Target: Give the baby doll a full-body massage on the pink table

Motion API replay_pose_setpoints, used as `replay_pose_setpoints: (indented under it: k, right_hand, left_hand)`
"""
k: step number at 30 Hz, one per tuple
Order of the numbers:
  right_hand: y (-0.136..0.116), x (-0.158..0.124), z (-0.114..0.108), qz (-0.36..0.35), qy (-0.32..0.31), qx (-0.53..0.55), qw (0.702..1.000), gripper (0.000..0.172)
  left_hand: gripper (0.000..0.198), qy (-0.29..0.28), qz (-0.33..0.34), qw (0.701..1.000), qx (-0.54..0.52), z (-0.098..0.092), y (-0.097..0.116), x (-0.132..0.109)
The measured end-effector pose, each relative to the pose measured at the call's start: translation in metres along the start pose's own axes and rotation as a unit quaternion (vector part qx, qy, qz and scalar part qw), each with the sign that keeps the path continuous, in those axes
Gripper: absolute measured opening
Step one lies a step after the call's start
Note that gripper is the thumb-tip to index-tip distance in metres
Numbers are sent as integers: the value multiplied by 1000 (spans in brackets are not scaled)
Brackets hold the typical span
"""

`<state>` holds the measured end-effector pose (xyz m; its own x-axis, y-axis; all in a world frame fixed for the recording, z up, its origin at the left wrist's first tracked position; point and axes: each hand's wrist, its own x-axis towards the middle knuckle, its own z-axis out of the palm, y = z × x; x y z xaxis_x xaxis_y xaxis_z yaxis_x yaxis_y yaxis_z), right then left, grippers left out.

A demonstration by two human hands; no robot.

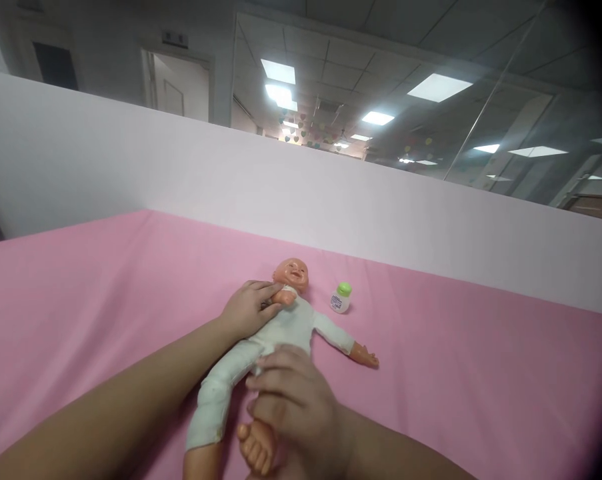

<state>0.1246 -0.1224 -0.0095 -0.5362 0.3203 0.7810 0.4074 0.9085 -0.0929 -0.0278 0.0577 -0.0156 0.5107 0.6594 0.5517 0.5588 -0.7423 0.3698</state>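
A baby doll [288,327] with a white cloth body lies on its back, head away from me. My left hand [248,308] is closed around one of the doll's arms, bent over the upper chest, and the doll's hand pokes out past my fingers. Nearer to me, my right hand [301,400] wraps round one leg, drawn up so that the bare foot [258,447] shows below my fingers. That leg is mostly hidden by my hand. The doll's other arm [338,333] stretches out to the right, and its other leg [213,400] extends toward me.
A small clear bottle with a green cap [341,299] stands right of the doll's head. Pink cloth [455,373] covers the surface. Behind it rises a low white wall [331,193], with a large glass pane [331,87] above.
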Motion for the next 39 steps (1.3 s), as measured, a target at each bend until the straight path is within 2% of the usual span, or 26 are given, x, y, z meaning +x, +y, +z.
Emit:
replay_pose_setpoints:
  k: [2, 4, 7, 9, 11, 15, 21, 24, 26, 30, 32, 34, 36, 39]
  right_hand:
    - [8, -2, -3, 57, 20, -40, 997, 55]
    - [20, -5, -6, 141, 24, -56, 988, 55]
    - [40, -7, -8, 273, 15, -21, 962, 51]
    - [51, -7, -9, 317, 6, 10, 948, 51]
    - [56, -8, -8, 329, 4, 22, 944, 51]
    - [55, -12, -4, 296, 9, -13, 955, 57]
    - [37, -8, -5, 130, 8, -64, 989, 59]
    - [23, 0, -8, 47, -8, -48, 998, 64]
    - [15, 3, -8, 3, -35, -39, 999, 63]
    - [6, -3, 8, -47, -150, -15, 987, 44]
    - [6, -11, 21, -54, -197, -7, 979, 43]
    - [8, -19, 33, -49, -220, -8, 974, 47]
    - [10, -22, 38, -42, -223, -16, 974, 49]
    - [10, -17, 35, -60, -195, -11, 979, 44]
  left_hand:
    - [52, -12, 4, 1000, 6, 1, -3, 1]
    - [51, -18, 10, 1000, 9, 1, -6, 1]
    - [48, -26, 25, 999, 20, 0, -6, 2]
    - [45, -36, 37, 998, 31, -2, -5, 2]
    - [43, -44, 41, 998, 33, -2, -4, 1]
    - [44, -36, 11, 999, -2, 1, -5, 1]
    - [33, 16, -73, 997, -16, 1, -12, 3]
    - [34, 42, -171, 984, -42, -3, -27, 6]
    - [38, 58, -252, 964, -55, -6, -42, 9]
    - [42, 75, -369, 921, -99, -10, -67, 13]
    - [42, 85, -392, 908, -122, -10, -74, 14]
    - [41, 93, -396, 904, -131, -9, -76, 13]
    - [41, 90, -387, 908, -133, -8, -75, 13]
    - [42, 89, -365, 919, -118, -8, -70, 12]
